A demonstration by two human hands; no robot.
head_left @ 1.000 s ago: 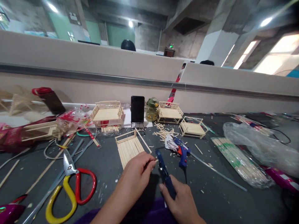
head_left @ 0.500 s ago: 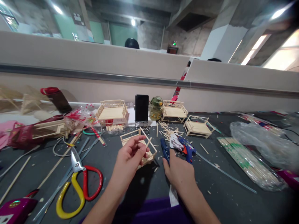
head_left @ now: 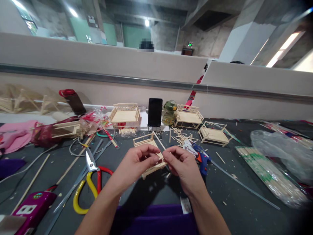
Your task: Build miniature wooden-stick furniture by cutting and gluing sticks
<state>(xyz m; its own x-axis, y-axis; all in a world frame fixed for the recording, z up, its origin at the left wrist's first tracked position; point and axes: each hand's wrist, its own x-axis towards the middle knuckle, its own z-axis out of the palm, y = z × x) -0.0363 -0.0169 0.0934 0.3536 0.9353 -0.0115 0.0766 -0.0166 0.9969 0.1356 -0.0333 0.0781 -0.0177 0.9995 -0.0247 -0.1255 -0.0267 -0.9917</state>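
My left hand point(head_left: 140, 164) and my right hand point(head_left: 184, 168) meet fingertip to fingertip over a small wooden frame point(head_left: 149, 170), shaped like a miniature bed with rails. Both hands are closed in a pinch. Between them is a short wooden stick point(head_left: 161, 160), mostly covered by the fingers. Part of the small frame is hidden behind the hands. Just beyond my right hand lies a blue glue gun point(head_left: 202, 158) with a clear glue stick trailing from it. Scissors point(head_left: 92, 166) with one red and one yellow handle rest left of my left forearm.
Finished-looking miniature frames point(head_left: 125, 115) stand at the back, beside a phone point(head_left: 155, 112) on a stand and a green-lidded bottle point(head_left: 169, 114). Loose stick pieces point(head_left: 183, 136) are scattered nearby. Bagged sticks point(head_left: 266, 174) lie at right, a purple power strip point(head_left: 36, 209) at left.
My right hand has left a dark blue tool on the table and come up to my left hand. Its fingers now pinch at the short stick. The view has shifted slightly left.
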